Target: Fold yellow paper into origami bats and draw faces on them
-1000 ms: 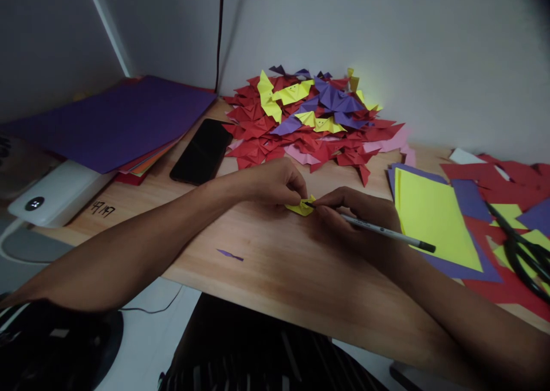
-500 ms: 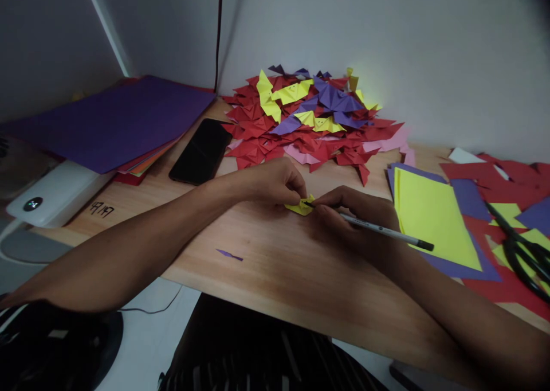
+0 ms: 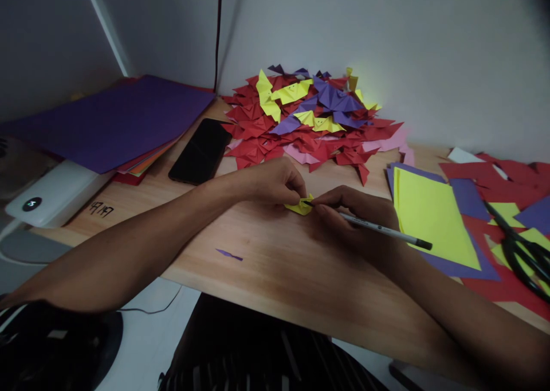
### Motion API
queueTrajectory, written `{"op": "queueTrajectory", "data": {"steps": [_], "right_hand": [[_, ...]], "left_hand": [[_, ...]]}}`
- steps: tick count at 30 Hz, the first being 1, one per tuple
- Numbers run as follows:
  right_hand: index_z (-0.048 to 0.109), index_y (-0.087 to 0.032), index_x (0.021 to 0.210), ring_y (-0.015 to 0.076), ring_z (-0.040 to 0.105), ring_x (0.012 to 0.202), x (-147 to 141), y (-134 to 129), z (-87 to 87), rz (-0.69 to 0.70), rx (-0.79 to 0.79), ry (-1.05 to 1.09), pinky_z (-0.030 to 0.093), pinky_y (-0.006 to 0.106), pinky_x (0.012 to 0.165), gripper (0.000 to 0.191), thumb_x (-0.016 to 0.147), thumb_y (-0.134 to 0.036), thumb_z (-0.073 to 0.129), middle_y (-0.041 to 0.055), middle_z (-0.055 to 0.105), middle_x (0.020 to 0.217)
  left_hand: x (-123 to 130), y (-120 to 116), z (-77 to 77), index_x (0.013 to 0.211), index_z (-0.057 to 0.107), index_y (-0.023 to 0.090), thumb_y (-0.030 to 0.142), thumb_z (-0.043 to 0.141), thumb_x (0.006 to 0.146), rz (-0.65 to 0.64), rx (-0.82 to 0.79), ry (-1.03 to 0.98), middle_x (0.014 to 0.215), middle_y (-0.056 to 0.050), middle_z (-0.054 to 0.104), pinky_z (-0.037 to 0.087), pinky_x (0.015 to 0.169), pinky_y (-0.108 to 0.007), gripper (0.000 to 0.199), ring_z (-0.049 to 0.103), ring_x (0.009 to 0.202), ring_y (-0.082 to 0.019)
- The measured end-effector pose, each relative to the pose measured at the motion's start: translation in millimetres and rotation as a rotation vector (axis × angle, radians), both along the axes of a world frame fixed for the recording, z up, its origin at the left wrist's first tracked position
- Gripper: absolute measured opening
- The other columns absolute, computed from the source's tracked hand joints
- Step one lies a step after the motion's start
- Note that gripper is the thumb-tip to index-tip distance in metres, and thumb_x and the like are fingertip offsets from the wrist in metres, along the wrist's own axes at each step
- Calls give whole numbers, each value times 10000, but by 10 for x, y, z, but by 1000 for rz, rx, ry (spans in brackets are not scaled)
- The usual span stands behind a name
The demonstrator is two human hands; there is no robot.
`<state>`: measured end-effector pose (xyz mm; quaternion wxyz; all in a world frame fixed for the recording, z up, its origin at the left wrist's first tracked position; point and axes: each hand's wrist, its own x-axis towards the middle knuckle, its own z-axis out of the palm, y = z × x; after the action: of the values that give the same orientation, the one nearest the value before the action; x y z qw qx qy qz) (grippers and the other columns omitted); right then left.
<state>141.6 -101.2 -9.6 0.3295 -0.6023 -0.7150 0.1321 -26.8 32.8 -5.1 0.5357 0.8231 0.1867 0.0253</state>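
Note:
A small folded yellow paper piece (image 3: 304, 206) lies on the wooden table at the centre. The closed fingers of my left hand (image 3: 281, 182) hold it from its left side and partly cover it. My right hand (image 3: 358, 213) is closed around a white pen (image 3: 382, 229) with a black end, its dark tip at the yellow piece. Behind my hands, folded red, purple, yellow and pink paper shapes form a heap (image 3: 301, 130) against the wall. Some of the yellow ones carry small dark dots.
Purple sheets (image 3: 116, 121) overhang a white power bank (image 3: 55, 196) at left, beside a black phone (image 3: 201, 151). Yellow sheets (image 3: 433, 219) and black scissors (image 3: 515, 247) lie at right among paper pieces. A purple scrap (image 3: 229, 254) lies near the front edge (image 3: 266, 316).
The pen's rear end has shifted very slightly left and up. Both hands keep nearly the same place.

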Motion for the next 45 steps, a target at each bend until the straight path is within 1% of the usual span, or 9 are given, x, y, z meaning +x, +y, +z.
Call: {"op": "queueTrajectory", "data": {"steps": [6, 14, 19, 23, 27, 31, 35, 39, 45], "right_hand": [[687, -228, 813, 117, 618, 533, -3, 0, 9, -25, -7, 1, 439, 206, 461, 75, 822, -259, 619, -10, 709, 668], [690, -226, 810, 110, 618, 539, 4, -5, 7, -10, -10, -20, 438, 202, 473, 75, 823, -256, 622, -14, 708, 667], [700, -236, 820, 121, 627, 557, -19, -8, 40, -20, -37, -15, 454, 214, 491, 82, 824, -257, 620, -10, 716, 688], [698, -244, 834, 136, 633, 569, -5, -7, 43, -12, -40, 16, 461, 231, 487, 91, 829, -289, 619, -1, 723, 711], [681, -241, 828, 143, 638, 597, 29, -11, 43, -63, -46, 68, 467, 240, 488, 96, 846, -290, 600, 10, 728, 765], [660, -225, 766, 137, 621, 570, 43, -26, 45, -109, -22, 91, 450, 236, 470, 111, 835, -293, 607, 8, 707, 711], [651, -215, 748, 129, 613, 567, 37, -36, 39, -91, -20, 85, 438, 225, 472, 113, 833, -267, 597, 6, 692, 686], [653, -220, 749, 109, 563, 502, 31, -37, 40, -64, -40, 78, 398, 215, 425, 102, 827, -246, 593, -5, 675, 645], [658, -235, 766, 122, 595, 535, 31, -33, 38, -48, -54, 54, 429, 224, 448, 84, 823, -253, 599, -9, 696, 676]], "left_hand": [[5, -3, -1, 781, 738, 103, 53, 536, 644, 4, 2, 2, 524, 25, 597, 306, 406, -127, 249, 480, 429, -42], [4, -11, 24, 789, 736, 88, 54, 530, 646, 2, 6, 19, 513, 16, 590, 302, 405, -139, 253, 476, 427, -50], [0, -4, 12, 780, 737, 106, 52, 536, 648, 4, 8, 14, 507, 26, 585, 297, 408, -134, 247, 470, 424, -43], [-1, -2, 6, 776, 737, 110, 51, 535, 644, 0, -1, 4, 500, 29, 581, 294, 406, -137, 248, 471, 419, -45], [-2, -4, 6, 777, 740, 110, 53, 531, 639, 12, 19, 11, 485, 29, 574, 296, 413, -140, 258, 473, 421, -50], [-4, 1, 11, 790, 739, 106, 64, 530, 639, 5, 10, 17, 520, 22, 595, 304, 423, -141, 261, 489, 443, -52], [-6, 6, 10, 785, 733, 101, 64, 526, 639, -4, -12, 16, 514, 30, 583, 308, 420, -141, 256, 477, 432, -48], [-8, 8, -5, 783, 735, 100, 62, 529, 644, 0, -5, -2, 500, 26, 572, 293, 416, -142, 251, 467, 429, -49], [-8, 3, -2, 780, 736, 105, 69, 542, 644, 4, -10, 14, 514, 19, 583, 292, 420, -147, 239, 466, 436, -53]]}}
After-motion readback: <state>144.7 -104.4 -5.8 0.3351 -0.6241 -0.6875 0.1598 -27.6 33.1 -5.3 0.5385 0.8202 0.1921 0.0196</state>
